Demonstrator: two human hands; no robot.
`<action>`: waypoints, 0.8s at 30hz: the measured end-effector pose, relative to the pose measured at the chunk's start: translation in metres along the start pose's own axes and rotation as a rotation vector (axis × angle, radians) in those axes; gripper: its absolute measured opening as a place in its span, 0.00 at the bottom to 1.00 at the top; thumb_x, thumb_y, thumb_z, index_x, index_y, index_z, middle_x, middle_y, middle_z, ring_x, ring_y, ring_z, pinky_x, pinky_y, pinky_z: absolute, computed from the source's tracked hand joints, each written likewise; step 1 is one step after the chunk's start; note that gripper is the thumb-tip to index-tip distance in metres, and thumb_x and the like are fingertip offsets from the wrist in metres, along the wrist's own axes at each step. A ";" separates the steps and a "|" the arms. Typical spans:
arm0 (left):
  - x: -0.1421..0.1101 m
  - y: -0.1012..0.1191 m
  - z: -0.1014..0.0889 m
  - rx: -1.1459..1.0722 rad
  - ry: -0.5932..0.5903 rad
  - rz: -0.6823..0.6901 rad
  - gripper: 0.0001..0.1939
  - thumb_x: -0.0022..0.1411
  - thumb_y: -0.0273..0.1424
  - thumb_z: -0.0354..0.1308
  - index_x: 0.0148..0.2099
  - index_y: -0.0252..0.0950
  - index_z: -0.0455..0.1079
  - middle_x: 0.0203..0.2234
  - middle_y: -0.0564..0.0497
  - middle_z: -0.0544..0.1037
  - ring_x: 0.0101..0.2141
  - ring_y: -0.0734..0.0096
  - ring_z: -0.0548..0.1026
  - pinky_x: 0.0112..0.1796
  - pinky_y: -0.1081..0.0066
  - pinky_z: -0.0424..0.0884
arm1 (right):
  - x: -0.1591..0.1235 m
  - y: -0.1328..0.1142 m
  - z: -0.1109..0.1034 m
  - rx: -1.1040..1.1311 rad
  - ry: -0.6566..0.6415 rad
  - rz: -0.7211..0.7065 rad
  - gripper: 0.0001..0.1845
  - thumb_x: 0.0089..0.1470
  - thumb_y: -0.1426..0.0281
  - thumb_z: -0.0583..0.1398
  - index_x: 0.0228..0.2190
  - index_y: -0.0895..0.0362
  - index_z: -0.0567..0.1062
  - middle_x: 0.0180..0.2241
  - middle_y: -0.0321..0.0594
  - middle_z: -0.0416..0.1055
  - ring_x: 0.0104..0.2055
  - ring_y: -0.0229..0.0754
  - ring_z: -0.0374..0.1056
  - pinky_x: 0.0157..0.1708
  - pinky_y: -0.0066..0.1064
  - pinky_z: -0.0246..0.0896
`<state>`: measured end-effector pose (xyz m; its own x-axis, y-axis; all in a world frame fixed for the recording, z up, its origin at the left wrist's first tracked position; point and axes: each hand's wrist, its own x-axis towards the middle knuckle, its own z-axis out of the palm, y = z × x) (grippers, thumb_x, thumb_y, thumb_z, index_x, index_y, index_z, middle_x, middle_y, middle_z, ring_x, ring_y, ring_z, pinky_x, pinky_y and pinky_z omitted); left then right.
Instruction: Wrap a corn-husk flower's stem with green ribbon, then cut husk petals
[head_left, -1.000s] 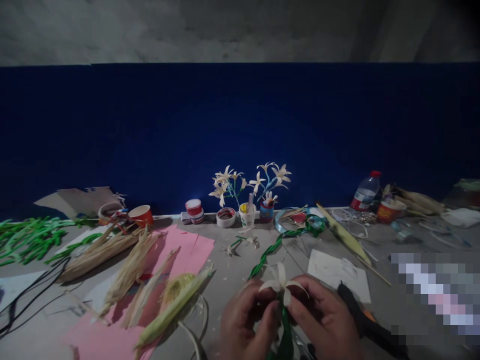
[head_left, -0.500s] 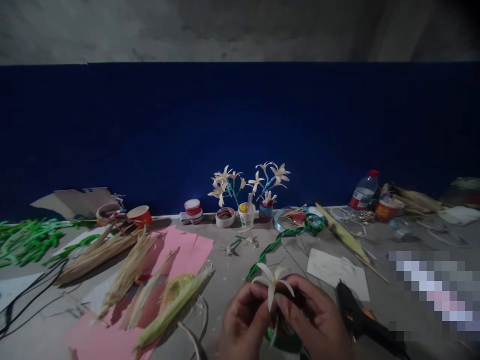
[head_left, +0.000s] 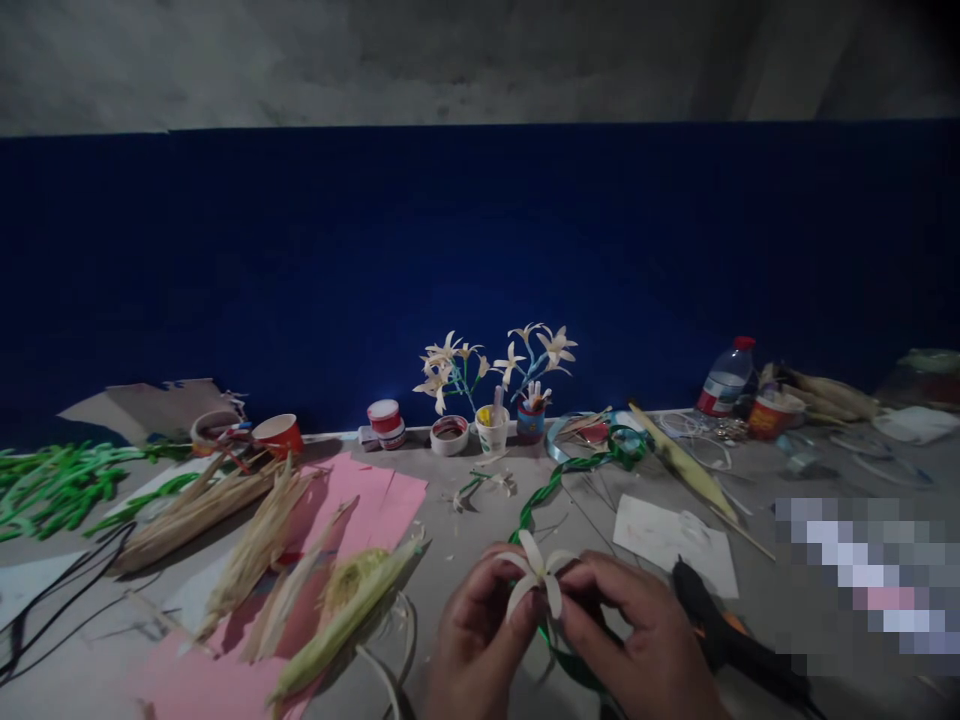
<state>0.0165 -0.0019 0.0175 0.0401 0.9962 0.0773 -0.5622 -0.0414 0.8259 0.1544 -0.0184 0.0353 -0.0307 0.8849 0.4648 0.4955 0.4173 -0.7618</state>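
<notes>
Between my two hands is a cream-white handmade flower [head_left: 538,578] with several narrow curved petals, facing up toward me. My left hand [head_left: 484,625] pinches it from the left, with thumb and fingers at the petals. From the right, my right hand [head_left: 630,630] closes thumb and fingers on the flower's other side. A green ribbon [head_left: 574,668] shows below the flower between the hands; a twisted green length [head_left: 559,488] runs away behind them. A black glue gun [head_left: 739,640] lies right of my right hand.
Dry corn husks [head_left: 259,550] and a green husk [head_left: 345,630] lie on pink paper [head_left: 390,495] at left. Finished flowers [head_left: 555,350] stand in cups at the back, near a paint pot [head_left: 386,425]. A white card [head_left: 675,545] and bottle [head_left: 726,380] are at right.
The flower has turned in my fingers and sits slightly lower, its petals now spread differently. My hands have shifted slightly apart around it, and more green ribbon shows below.
</notes>
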 end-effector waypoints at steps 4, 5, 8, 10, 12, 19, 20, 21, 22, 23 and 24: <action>0.003 -0.004 -0.004 -0.099 -0.045 -0.155 0.13 0.42 0.36 0.75 0.29 0.37 0.79 0.27 0.52 0.77 0.32 0.69 0.72 0.36 0.75 0.67 | 0.000 0.001 0.001 0.004 -0.028 0.035 0.07 0.54 0.71 0.59 0.25 0.54 0.73 0.23 0.33 0.72 0.27 0.38 0.69 0.29 0.24 0.63; 0.004 -0.005 -0.005 -0.129 -0.051 -0.188 0.13 0.41 0.35 0.76 0.30 0.36 0.79 0.27 0.51 0.77 0.32 0.69 0.72 0.37 0.75 0.67 | -0.001 0.001 0.001 0.012 -0.031 0.048 0.07 0.54 0.71 0.59 0.25 0.54 0.74 0.24 0.33 0.73 0.27 0.38 0.69 0.29 0.24 0.63; 0.005 -0.006 -0.006 -0.212 -0.086 -0.259 0.14 0.40 0.33 0.76 0.31 0.35 0.80 0.25 0.52 0.76 0.31 0.72 0.71 0.36 0.76 0.67 | -0.003 0.003 0.000 0.068 -0.048 0.106 0.06 0.53 0.70 0.60 0.26 0.55 0.75 0.24 0.34 0.74 0.27 0.39 0.69 0.29 0.25 0.64; 0.005 -0.005 -0.006 -0.265 -0.122 -0.298 0.15 0.40 0.33 0.77 0.32 0.34 0.80 0.24 0.52 0.76 0.29 0.74 0.70 0.34 0.78 0.66 | -0.004 0.004 0.000 0.140 -0.066 0.160 0.06 0.52 0.69 0.60 0.26 0.55 0.76 0.24 0.35 0.74 0.27 0.40 0.69 0.28 0.26 0.64; 0.005 -0.004 -0.005 -0.289 -0.149 -0.323 0.16 0.41 0.33 0.77 0.33 0.32 0.79 0.24 0.52 0.75 0.28 0.76 0.69 0.33 0.78 0.65 | -0.004 0.004 0.001 0.201 -0.069 0.211 0.06 0.52 0.68 0.61 0.26 0.55 0.76 0.23 0.35 0.73 0.27 0.40 0.68 0.27 0.26 0.63; 0.007 -0.006 -0.007 -0.164 -0.214 -0.265 0.18 0.44 0.40 0.74 0.34 0.33 0.77 0.24 0.53 0.71 0.28 0.74 0.65 0.32 0.77 0.63 | -0.004 0.002 0.001 0.351 -0.030 0.292 0.06 0.51 0.66 0.63 0.26 0.55 0.76 0.25 0.34 0.71 0.28 0.40 0.67 0.28 0.27 0.63; 0.007 -0.006 -0.008 -0.120 -0.225 -0.243 0.18 0.45 0.41 0.73 0.33 0.33 0.77 0.23 0.53 0.71 0.28 0.74 0.64 0.31 0.77 0.62 | -0.004 0.003 0.000 0.370 -0.051 0.296 0.06 0.51 0.65 0.63 0.27 0.55 0.75 0.26 0.34 0.71 0.29 0.40 0.67 0.29 0.27 0.63; 0.007 -0.006 -0.008 -0.079 -0.229 -0.220 0.18 0.46 0.42 0.72 0.33 0.34 0.76 0.23 0.53 0.70 0.28 0.73 0.64 0.30 0.77 0.62 | -0.004 0.004 0.000 0.379 -0.078 0.299 0.06 0.52 0.65 0.62 0.28 0.55 0.75 0.27 0.35 0.71 0.30 0.40 0.67 0.30 0.27 0.63; 0.007 -0.006 -0.008 -0.048 -0.230 -0.205 0.18 0.47 0.42 0.72 0.33 0.34 0.76 0.23 0.53 0.70 0.28 0.73 0.64 0.30 0.77 0.62 | -0.004 0.004 0.000 0.383 -0.102 0.300 0.07 0.54 0.64 0.62 0.29 0.55 0.74 0.29 0.35 0.71 0.31 0.40 0.67 0.31 0.27 0.63; 0.007 -0.005 -0.008 -0.023 -0.231 -0.199 0.18 0.48 0.42 0.71 0.33 0.34 0.76 0.24 0.53 0.70 0.28 0.72 0.64 0.31 0.76 0.63 | -0.005 0.005 -0.001 0.383 -0.120 0.295 0.07 0.55 0.64 0.61 0.30 0.55 0.73 0.29 0.36 0.71 0.32 0.41 0.67 0.31 0.27 0.63; 0.007 -0.004 -0.009 -0.009 -0.228 -0.196 0.17 0.48 0.42 0.71 0.34 0.34 0.76 0.25 0.53 0.70 0.29 0.71 0.65 0.32 0.75 0.63 | -0.005 0.005 -0.001 0.381 -0.128 0.282 0.08 0.56 0.63 0.60 0.31 0.55 0.73 0.30 0.36 0.71 0.33 0.41 0.67 0.31 0.28 0.63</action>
<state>0.0120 0.0062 0.0095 0.3325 0.9422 0.0411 -0.5324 0.1516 0.8328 0.1576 -0.0211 0.0296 -0.0597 0.9827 0.1756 0.1476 0.1826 -0.9720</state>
